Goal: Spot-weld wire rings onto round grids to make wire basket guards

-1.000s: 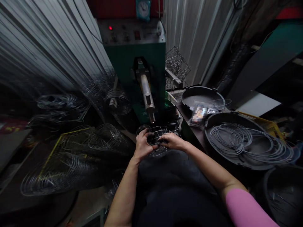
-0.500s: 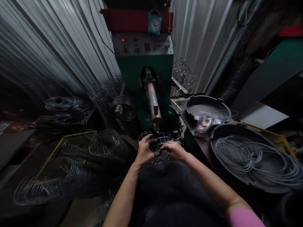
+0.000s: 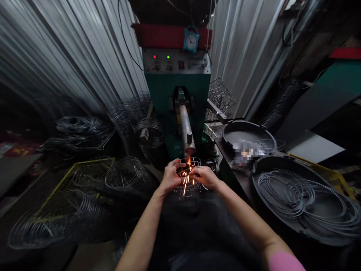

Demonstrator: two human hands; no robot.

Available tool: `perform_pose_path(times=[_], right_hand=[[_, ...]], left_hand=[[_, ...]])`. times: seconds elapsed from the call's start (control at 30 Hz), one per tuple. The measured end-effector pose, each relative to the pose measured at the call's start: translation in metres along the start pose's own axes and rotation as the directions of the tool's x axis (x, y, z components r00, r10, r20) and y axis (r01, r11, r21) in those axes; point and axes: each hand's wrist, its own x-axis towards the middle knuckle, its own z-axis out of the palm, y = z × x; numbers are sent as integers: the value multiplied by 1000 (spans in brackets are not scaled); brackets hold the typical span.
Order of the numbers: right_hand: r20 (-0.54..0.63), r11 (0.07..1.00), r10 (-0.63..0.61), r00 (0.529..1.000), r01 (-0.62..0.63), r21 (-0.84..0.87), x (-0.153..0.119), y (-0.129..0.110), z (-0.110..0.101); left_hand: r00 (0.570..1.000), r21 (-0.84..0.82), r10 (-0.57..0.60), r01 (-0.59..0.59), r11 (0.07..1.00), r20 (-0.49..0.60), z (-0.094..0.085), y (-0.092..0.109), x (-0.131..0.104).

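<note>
Both my hands hold a round wire basket (image 3: 197,191) beneath the tip of a spot welder (image 3: 177,116). Fingers of my left hand (image 3: 172,177) curl around the basket's left side. On the right side, my right hand (image 3: 205,177) pinches the wire, its fingertips close to the weld point. The welder's electrode arm (image 3: 187,126) reaches down to the basket's far rim, where orange sparks (image 3: 186,177) spray toward me between my hands. A red and a green lamp glow on the control panel (image 3: 180,62). My fingers and the sparks hide part of the wirework.
At right, a large dark round tray (image 3: 261,203) bears loose wire rings (image 3: 296,194); a smaller round tray (image 3: 248,130) stands behind. Coiled wire rings (image 3: 126,173) and a yellow-edged crate (image 3: 58,184) lie at left. A blue clock (image 3: 191,40) hangs on the welder.
Sparks have burst out at the electrode tip, and the green lamp has lit. My hands keep their grip on the basket. The view has shifted slightly, so the machine appears lower.
</note>
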Motion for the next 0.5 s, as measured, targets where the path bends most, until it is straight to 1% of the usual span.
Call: perform_pose_path(times=[0.17,0.33,0.43,0.47,0.5], right_hand=[[-47,997,38,998,-41,-70,-6,-1,6],[-88,989,111,990,-119,-92,8,3,7],[-176,989,145,974,-150,-12,8,0,5],[-227,984,175,958,-170,44,4,-1,6],[-280,972,231,932,-205,118,-1,-1,6]], left_hand=[[999,24,-19,20,1000,-36,4,2,0],[996,82,-65,70,994,-59,2,2,13],[995,76,-72,76,994,-62,2,0,18],[995,79,-69,75,994,-70,3,-1,18],[995,87,-68,74,993,-78,3,-1,18]])
